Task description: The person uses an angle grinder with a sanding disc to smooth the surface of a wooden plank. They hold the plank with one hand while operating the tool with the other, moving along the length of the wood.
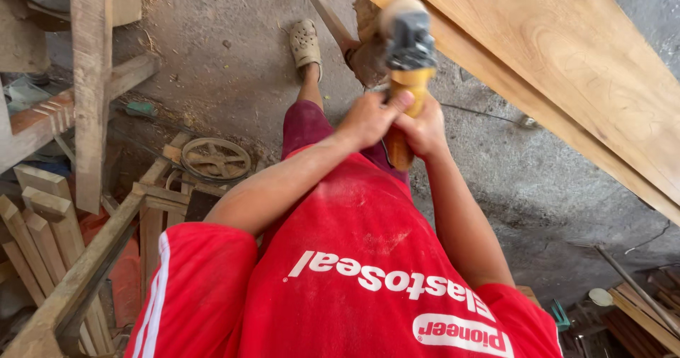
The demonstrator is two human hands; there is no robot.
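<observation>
**Tight on the plank side, open floor beyond the grip**

Both hands, left hand and right hand, close around the yellow grinder. Just to the right of the grip and beyond it, the long wooden plank slants across, its edge touching or nearly touching the tool's head; no passage there. Straight ahead of the grip, a sandalled foot and a thin wooden slat stand on the concrete floor, which lies bare to the left of them. Farther left, a pulley wheel and stacked timber frames block the way. Below the plank, right of the grip, grey floor is open.
</observation>
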